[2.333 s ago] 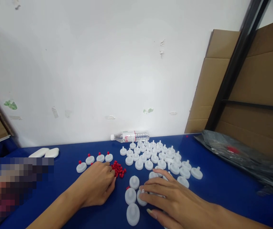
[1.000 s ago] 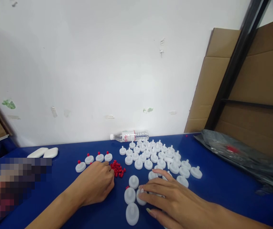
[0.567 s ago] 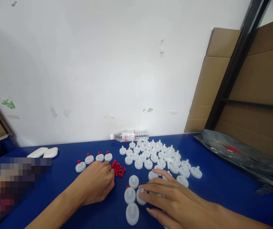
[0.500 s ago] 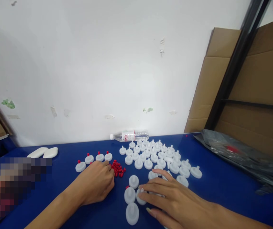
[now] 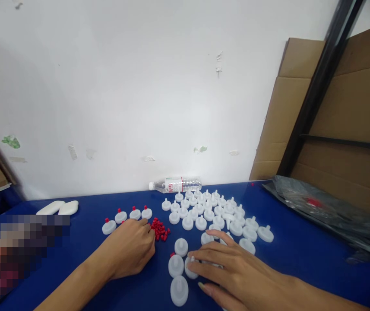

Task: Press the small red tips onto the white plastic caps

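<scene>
My left hand [image 5: 134, 244] is closed beside a pile of small red caps [image 5: 159, 230]. Its fingertips are turned away, so whatever they may hold is hidden. Fingers apart, my right hand [image 5: 228, 263] hovers over or rests on several round white lids with narrow spouts. One fingertip is at a white spouted lid [image 5: 191, 268], and other lids are partly covered by the hand. Between my hands stand more white lids, among them one near the front [image 5: 179, 290]. A red cap [image 5: 172, 255] shows behind another lid [image 5: 176, 266].
Spouted lids with red caps on top [image 5: 109, 226] stand at left. Many bare-spouted lids [image 5: 200, 223] crowd the middle right. A clear plastic bottle [image 5: 181, 184] lies by the wall. White oval objects [image 5: 68, 207] lie far left, grey plastic bags [image 5: 320, 216] at right.
</scene>
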Demonstrator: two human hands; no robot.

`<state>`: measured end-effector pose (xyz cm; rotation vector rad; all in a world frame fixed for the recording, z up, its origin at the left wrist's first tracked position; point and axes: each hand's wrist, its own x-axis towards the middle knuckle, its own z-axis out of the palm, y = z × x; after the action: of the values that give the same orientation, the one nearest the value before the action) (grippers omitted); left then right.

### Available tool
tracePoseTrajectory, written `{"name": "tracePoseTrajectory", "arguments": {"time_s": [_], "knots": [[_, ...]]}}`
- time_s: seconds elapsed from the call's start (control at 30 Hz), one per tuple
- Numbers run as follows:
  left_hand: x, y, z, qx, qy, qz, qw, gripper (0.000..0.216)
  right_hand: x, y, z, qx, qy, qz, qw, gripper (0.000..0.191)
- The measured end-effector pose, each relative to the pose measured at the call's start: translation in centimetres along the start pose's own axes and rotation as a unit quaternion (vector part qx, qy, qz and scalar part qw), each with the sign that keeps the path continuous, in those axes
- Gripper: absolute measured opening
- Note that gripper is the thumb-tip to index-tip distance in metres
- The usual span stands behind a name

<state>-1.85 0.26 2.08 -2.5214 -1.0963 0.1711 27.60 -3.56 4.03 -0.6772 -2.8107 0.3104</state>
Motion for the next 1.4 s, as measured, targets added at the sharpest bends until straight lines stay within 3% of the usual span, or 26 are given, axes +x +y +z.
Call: {"name": "tracePoseTrajectory", "arguments": {"time_s": [0.4,0.63,0.77,0.87,1.17,1.4], "knots": [[0.0,0.0,-0.6,0.029,0.027,0.014,0.999,0.024,0.1,-0.1,-0.4,0.002,-0.046,0.023,0.999,0.036],[-0.2,0.1,-0.4,0.036,0.167,0.038,0.985,0.029,0.2,-0.1,0.0,0.000,-0.029,0.014,0.999,0.035],[0.0,0.5,-0.8,-0.029,0.293,0.052,0.954,0.029,0.0,0.1,0.3,-0.011,0.004,-0.003,1.000,0.034],[0.1,1.1,-1.2,-0.073,0.340,0.060,0.935,0.023,0.0,0.2,0.3,-0.010,0.000,-0.001,1.000,0.034],[0.1,3.2,-1.9,-0.088,0.333,0.105,0.933,0.011,0.0,0.3,0.3,-0.003,-0.013,0.008,1.000,0.035],[0.0,3.5,-1.5,-0.064,0.321,0.108,0.939,0.025,0.1,0.2,0.2,-0.002,-0.044,0.021,0.999,0.036]]}}
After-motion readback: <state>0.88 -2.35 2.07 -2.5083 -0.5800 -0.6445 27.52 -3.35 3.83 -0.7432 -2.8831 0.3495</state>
